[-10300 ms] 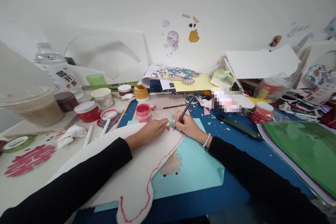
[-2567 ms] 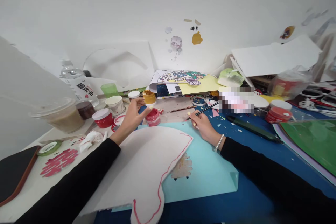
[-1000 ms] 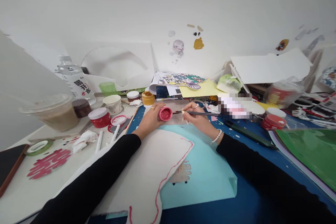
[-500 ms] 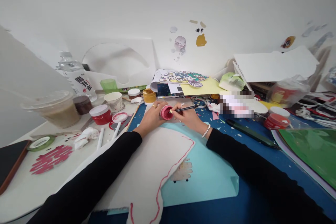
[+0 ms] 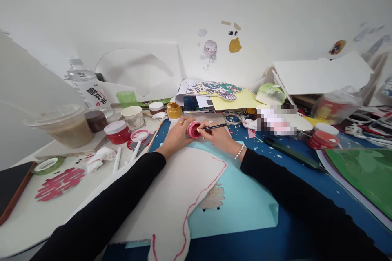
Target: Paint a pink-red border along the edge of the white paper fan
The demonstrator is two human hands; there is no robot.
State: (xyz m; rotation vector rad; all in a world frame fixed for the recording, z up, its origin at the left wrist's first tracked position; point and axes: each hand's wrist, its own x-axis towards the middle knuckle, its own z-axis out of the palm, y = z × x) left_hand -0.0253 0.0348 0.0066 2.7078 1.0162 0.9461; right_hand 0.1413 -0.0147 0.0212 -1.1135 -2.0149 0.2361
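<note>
My left hand (image 5: 179,133) is closed round a small open jar of red paint (image 5: 194,130), tilted so that its mouth faces me. A thin dark brush (image 5: 216,126) is pinched in my right hand (image 5: 219,135), its tip down at the jar's mouth. Below both hands lies a large white cut-out board (image 5: 171,187) with a red painted line along its right edge. Under the board is a light blue sheet (image 5: 245,208), with a small cut-out figure (image 5: 214,197) showing beside the board.
Left of my arms are a lidded drink cup (image 5: 64,126), a water bottle (image 5: 85,85), a red paint jar (image 5: 117,132) and green tape (image 5: 47,165). At the right lie a dark green cutter (image 5: 294,154), another red jar (image 5: 323,140) and a green sheet (image 5: 364,175).
The brush has tilted slightly flatter at the jar's mouth, and my right hand has shifted very little. My left hand keeps its hold on the jar.
</note>
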